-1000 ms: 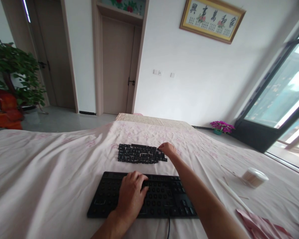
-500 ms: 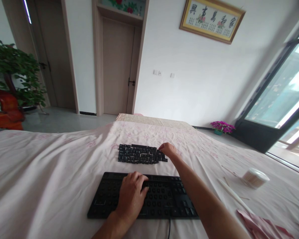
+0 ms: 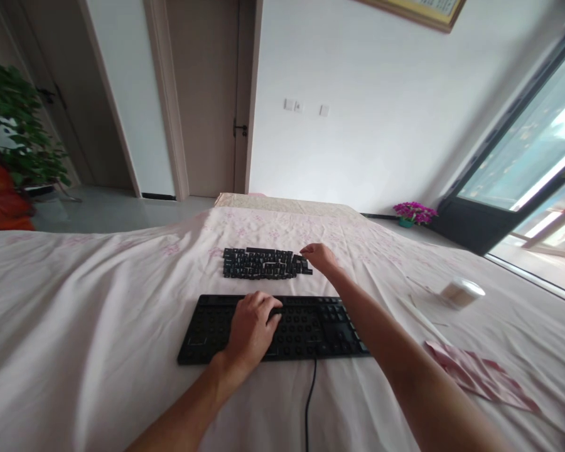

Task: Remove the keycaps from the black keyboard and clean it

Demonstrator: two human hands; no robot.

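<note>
A black corded keyboard (image 3: pixel 296 326) lies on the cloth in front of me, its left and middle parts bare of keycaps and keycaps showing at its right end. Across its middle rests my left hand (image 3: pixel 254 320), thumb and forefinger apart, not wrapped around anything. Beyond it, loose black keycaps (image 3: pixel 258 263) are laid out in rows. My right hand (image 3: pixel 318 255) is at the right end of these rows, fingers pinched together at the upper right keycaps. Whatever sits between those fingertips, if anything, is too small to make out.
A pale flowered cloth (image 3: pixel 122 314) covers the surface, with folds. To the right are a clear tub of thin sticks (image 3: pixel 462 293), a white stick-like item (image 3: pixel 426 320) and a pink cloth (image 3: pixel 483 375). The keyboard's cord (image 3: pixel 309 402) runs toward me.
The camera has tilted down and shifted, so everything sits higher in view. My right hand stays by the keycaps' right end, and my left hand remains on the keyboard.
</note>
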